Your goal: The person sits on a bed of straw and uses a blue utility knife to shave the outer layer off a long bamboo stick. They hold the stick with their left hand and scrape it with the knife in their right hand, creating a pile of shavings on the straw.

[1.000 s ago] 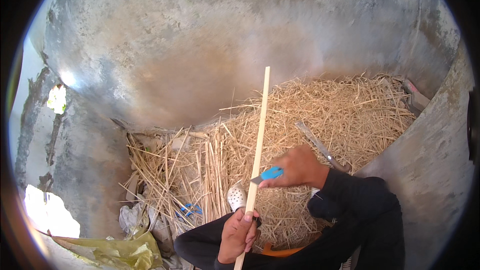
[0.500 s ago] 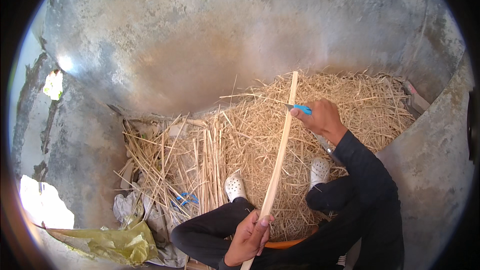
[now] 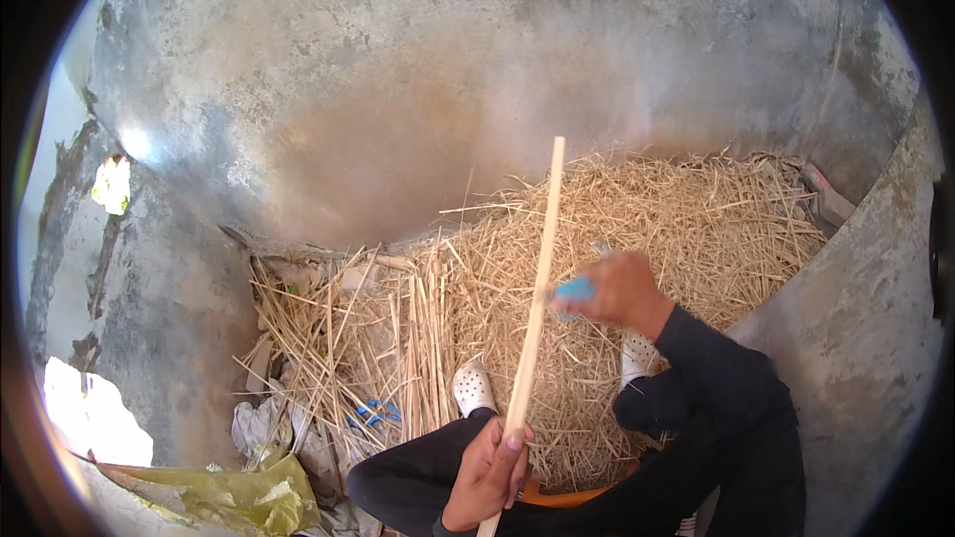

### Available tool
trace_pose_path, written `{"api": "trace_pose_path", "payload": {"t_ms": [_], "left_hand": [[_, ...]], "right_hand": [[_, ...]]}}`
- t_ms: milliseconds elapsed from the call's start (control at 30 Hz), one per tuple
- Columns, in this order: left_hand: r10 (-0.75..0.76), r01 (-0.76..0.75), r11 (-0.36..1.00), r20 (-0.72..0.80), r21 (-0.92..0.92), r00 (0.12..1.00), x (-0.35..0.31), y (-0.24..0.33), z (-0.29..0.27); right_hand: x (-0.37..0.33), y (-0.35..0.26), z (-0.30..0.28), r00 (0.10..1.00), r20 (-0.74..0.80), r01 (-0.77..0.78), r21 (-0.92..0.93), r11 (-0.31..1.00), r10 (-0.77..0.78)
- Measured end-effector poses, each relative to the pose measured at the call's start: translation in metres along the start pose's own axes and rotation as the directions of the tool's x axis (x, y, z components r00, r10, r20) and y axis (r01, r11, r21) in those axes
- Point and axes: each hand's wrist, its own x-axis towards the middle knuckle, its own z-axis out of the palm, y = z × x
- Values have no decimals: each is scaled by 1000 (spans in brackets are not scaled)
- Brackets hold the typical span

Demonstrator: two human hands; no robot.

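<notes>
My left hand is closed around the lower end of a long, pale bamboo strip. The strip rises from my lap, leaning slightly right, its upper end in the air in front of the wall. My right hand is closed on a blue-handled knife, smeared by motion. It is beside the strip's right edge, around mid-length; whether the blade touches cannot be made out. A metal piece shows just past my right hand, partly hidden by it.
Dry shavings are heaped between my feet and the concrete wall. Split sticks lie left of my left shoe. Blue-handled scissors rest among them. A yellowish plastic sheet lies lower left, and an orange thing beneath my legs.
My right hand and the knife have come down along the strip, toward me. The strip's upper end has swung left. My left hand keeps its hold in about the same place.
</notes>
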Motion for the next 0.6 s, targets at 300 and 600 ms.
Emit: {"api": "trace_pose_path", "payload": {"t_ms": [300,600], "left_hand": [[-9,10,995,11,-98,1000,2,-4,2],[29,-29,999,4,-42,1000,-7,-9,23]], "right_hand": [[-4,-22,-19,989,126,64,85,994,-74],[36,80,-32,967,54,-246,-49,968,249]]}}
